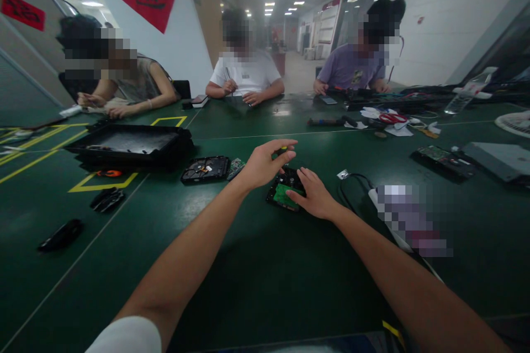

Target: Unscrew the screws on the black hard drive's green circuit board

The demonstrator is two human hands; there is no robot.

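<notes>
A hard drive (285, 197) with a green circuit board lies on the green table below my hands. My right hand (315, 196) grips its right side, with the thumb over the board and the fingers along the far edge. Above the drive's far left part, my left hand (265, 164) is closed around what looks like a screwdriver (284, 148). Only a small yellow part of that tool shows between the fingers; the rest is hidden. Left of the left hand are a loose circuit board (236, 167) and an opened black drive case (206, 169).
Black trays (132, 143) stand at the left, with dark pieces (107, 199) nearer me. On the right are a white power strip (391, 220) with a cable, another drive (445, 162), a grey box (499, 160) and a bottle (470, 91). Three people sit across the table.
</notes>
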